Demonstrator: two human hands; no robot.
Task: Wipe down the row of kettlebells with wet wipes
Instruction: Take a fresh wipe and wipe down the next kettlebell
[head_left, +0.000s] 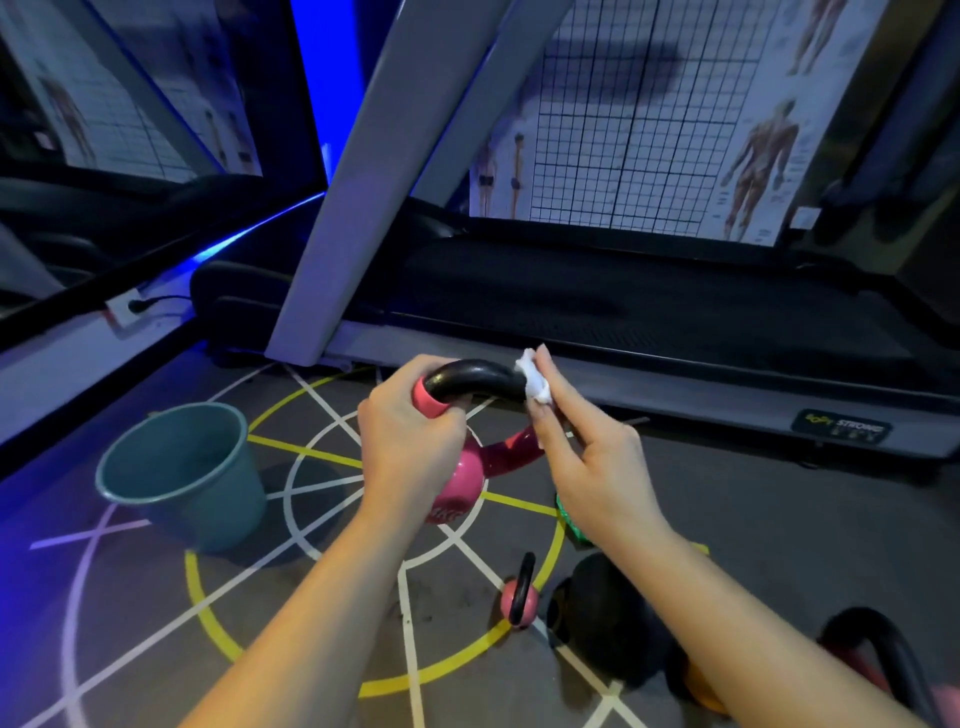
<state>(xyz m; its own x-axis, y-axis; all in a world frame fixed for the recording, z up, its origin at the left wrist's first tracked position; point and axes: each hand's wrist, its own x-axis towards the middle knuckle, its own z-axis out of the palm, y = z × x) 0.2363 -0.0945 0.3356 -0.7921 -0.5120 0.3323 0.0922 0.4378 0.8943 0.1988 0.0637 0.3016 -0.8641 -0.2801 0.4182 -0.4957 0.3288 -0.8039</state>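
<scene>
A: Step? You're gripping the pink kettlebell (457, 483) with your left hand (410, 441) closed on its handle, lifted above the floor; your right hand (587, 457) is pinching a wet wipe (535, 379) against the handle's far bend.

B: Next you're probably needing to run it down the handle; other kettlebells (519, 597) are waiting nearer you.

dark gym floor (156, 649) with yellow and white lines, teal bucket (182, 478), small pink kettlebell (519, 600), black kettlebell (608, 618), treadmill (623, 322) base
</scene>
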